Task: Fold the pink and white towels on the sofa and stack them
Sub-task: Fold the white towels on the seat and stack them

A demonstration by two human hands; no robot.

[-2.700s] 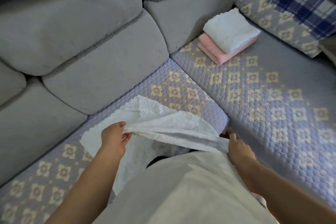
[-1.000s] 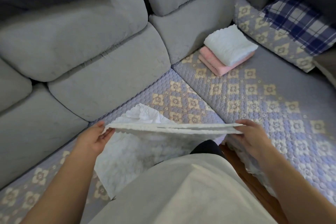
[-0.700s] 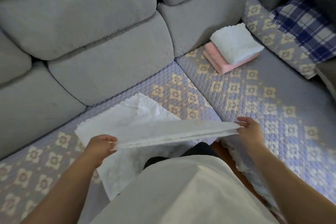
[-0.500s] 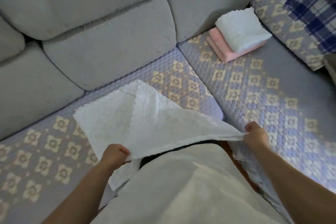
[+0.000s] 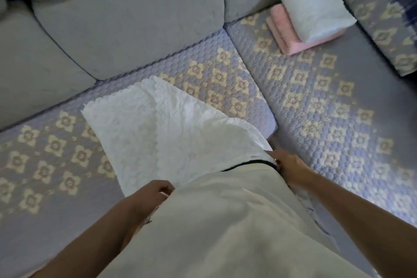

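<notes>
My left hand [image 5: 151,196] pinches the near left corner of the white towel [image 5: 171,128]; a moment ago I held this edge raised and taut, and it is now lowered onto the sofa [image 5: 338,101]. The towel lies flat, one layer doubled over the other. My right hand [image 5: 291,165] grips the near right corner at the seat edge. Judgement: one fold is laid; further folds remain. The stack [image 5: 309,22], white on pink, sits far right.

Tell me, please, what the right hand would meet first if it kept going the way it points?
Probably the white towel: the right hand points up-left at its near corner, apparently touching it already, though depth is unclear.
</notes>
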